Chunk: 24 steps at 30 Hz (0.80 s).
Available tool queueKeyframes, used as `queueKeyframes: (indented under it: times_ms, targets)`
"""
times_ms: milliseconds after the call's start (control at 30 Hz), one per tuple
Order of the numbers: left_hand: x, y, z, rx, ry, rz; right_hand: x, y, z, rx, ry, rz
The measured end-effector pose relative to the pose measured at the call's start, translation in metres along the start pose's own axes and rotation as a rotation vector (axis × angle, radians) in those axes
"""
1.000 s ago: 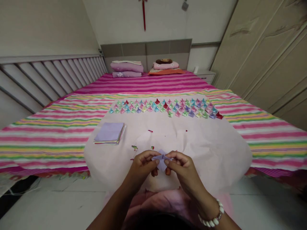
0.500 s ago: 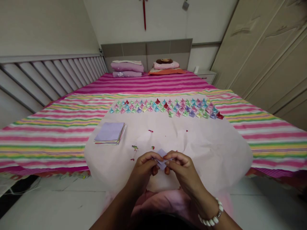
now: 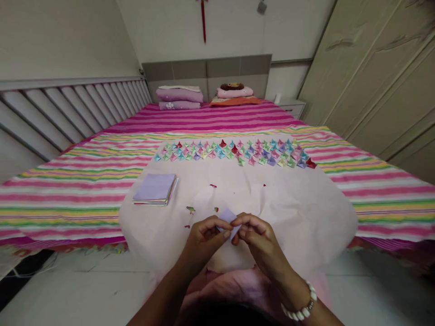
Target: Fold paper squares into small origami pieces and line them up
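Observation:
A small piece of lilac origami paper (image 3: 227, 214), partly folded, is held between both hands above the near part of the pale board. My left hand (image 3: 208, 236) pinches its left side, with the thumb lying across the front. My right hand (image 3: 255, 231) grips the right edge between thumb and fingers. The fingers hide much of the paper's lower part. Left of the hands lies a stack of square paper (image 3: 154, 187) with a lilac sheet on top. Farther off, rows of small folded paper pieces (image 3: 222, 151) in many colours stand along the board's far side.
The pale board (image 3: 306, 217) rests on a bed with a striped sheet (image 3: 68, 194). Several small red and green scraps (image 3: 190, 210) or marks dot its surface. Folded bedding (image 3: 180, 96) is piled by the headboard (image 3: 190, 72). A slatted rail (image 3: 81, 104) runs along the left.
The lilac paper has been turned in my fingers and now shows a larger flat face. My left thumb has moved up across its front. My right hand has shifted only slightly.

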<state>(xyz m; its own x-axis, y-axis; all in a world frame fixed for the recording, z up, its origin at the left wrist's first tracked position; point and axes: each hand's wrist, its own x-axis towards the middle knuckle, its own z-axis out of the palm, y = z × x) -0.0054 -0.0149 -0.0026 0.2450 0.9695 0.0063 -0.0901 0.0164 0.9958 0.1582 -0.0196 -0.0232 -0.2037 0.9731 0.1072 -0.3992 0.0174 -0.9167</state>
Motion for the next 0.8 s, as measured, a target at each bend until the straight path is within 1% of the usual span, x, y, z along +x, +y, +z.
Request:
queueKeyframes:
  times_ms: [67,267,367,467,567,700,800]
  targets:
    - [-0.001,0.000,0.001,0.025,0.012,0.003,0.000,-0.002,0.001,0.019,0.018,0.014]
    - [-0.001,-0.001,0.005,-0.018,0.010,0.008,0.002,-0.004,0.008,-0.046,0.165,0.031]
    - [0.001,-0.001,0.008,-0.059,0.050,-0.025,0.003,-0.004,0.009,-0.013,0.179,0.018]
    - [0.005,0.000,0.012,-0.144,0.064,-0.095,0.005,-0.006,0.009,-0.009,0.188,0.004]
    - [0.007,0.001,0.015,-0.126,0.080,-0.150,0.006,-0.006,0.010,-0.034,0.207,-0.026]
    - [0.012,-0.004,0.013,-0.061,0.111,-0.126,0.007,-0.004,0.010,-0.042,0.218,-0.051]
    - [0.016,-0.005,0.009,0.000,0.109,-0.096,0.009,-0.004,0.009,-0.039,0.227,-0.052]
